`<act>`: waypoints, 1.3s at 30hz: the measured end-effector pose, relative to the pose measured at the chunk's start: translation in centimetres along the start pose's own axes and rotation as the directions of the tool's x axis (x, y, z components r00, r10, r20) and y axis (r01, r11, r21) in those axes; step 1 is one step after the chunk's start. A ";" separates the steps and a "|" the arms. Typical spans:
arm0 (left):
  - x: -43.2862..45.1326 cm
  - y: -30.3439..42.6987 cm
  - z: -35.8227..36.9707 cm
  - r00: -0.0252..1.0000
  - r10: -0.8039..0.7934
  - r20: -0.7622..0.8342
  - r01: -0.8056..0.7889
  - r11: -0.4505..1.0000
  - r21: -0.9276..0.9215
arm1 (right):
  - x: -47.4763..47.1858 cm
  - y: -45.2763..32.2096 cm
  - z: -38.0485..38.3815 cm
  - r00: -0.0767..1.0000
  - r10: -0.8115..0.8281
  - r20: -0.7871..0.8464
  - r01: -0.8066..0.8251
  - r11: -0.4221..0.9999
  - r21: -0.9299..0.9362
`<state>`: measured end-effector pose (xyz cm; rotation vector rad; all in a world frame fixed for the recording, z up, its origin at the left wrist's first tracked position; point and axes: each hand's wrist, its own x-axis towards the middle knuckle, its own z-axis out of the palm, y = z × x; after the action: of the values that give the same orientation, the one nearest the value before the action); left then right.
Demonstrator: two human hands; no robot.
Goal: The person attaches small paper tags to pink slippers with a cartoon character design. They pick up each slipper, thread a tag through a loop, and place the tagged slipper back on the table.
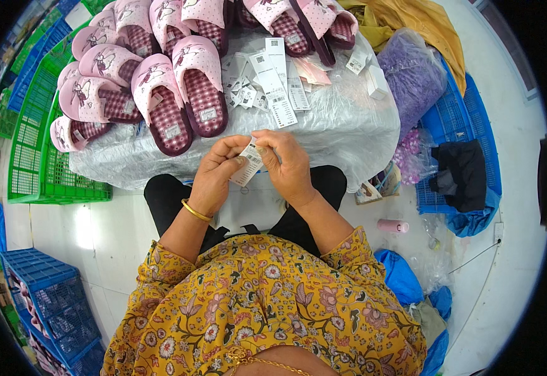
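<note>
Both hands meet over my lap at the near edge of a plastic-covered table (348,136). Between them is a white printed paper tag (246,170), tilted and bearing writing. My left hand (220,164) pinches its side with thumb and fingers. At the tag's upper end, my right hand (283,160) grips with thumb and forefinger. Just beyond lie long white paper tags (273,89) and a scatter of small printed labels (245,94). Left of these, a pair of pink slippers (200,84) with plaid insoles rests at the table edge, beside several more slippers (95,98).
Green plastic crates (71,174) stand left of the table, with blue crates (48,291) nearer me. On the right are a bag of purple material (410,75), a blue crate (457,117) with a black cloth (461,174), and a pink cylinder (392,226) on the floor.
</note>
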<state>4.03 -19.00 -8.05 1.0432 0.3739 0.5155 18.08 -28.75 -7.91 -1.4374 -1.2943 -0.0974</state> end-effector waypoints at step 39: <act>0.7 -0.9 0.7 0.908 0.418 0.015 -0.273 0.565 0.779 | -0.9 -0.4 -0.8 0.825 0.554 0.117 -0.566 0.803 0.187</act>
<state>5.15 -19.44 -8.57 1.9561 0.5714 0.8441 17.91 -30.01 -7.94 -1.5834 -0.8411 0.4734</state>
